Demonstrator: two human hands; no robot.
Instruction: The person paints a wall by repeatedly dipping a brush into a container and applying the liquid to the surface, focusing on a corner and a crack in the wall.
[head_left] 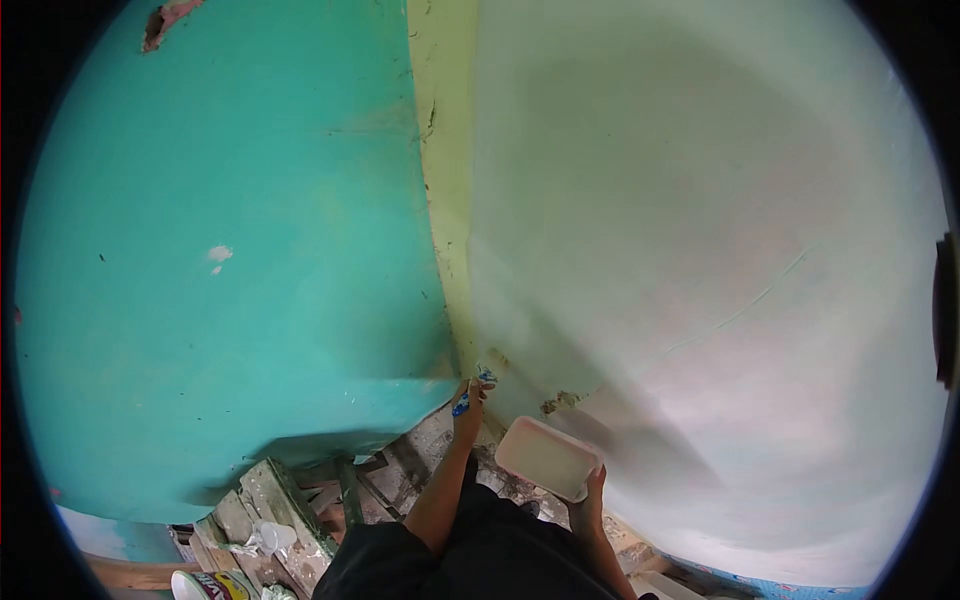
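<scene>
My left hand (469,397) is closed around a paintbrush (487,375) whose handle shows blue and white. The brush end is up against the pale wall (640,250), close to the corner. With my right hand (588,497) I grip a shallow rectangular tray (546,457) by its right end. Whitish paint covers the bottom of the tray, which is held out just below and to the right of the brush. Behind my left hand runs a yellow-green strip (447,150) along the corner.
A turquoise wall (240,180) with chipped spots fills the left side. A damaged brown patch (562,402) marks the pale wall. Below left stands a paint-spattered wooden bench (283,505) bearing a clear plastic cup (275,537). A labelled paint bucket (205,586) sits at the bottom edge.
</scene>
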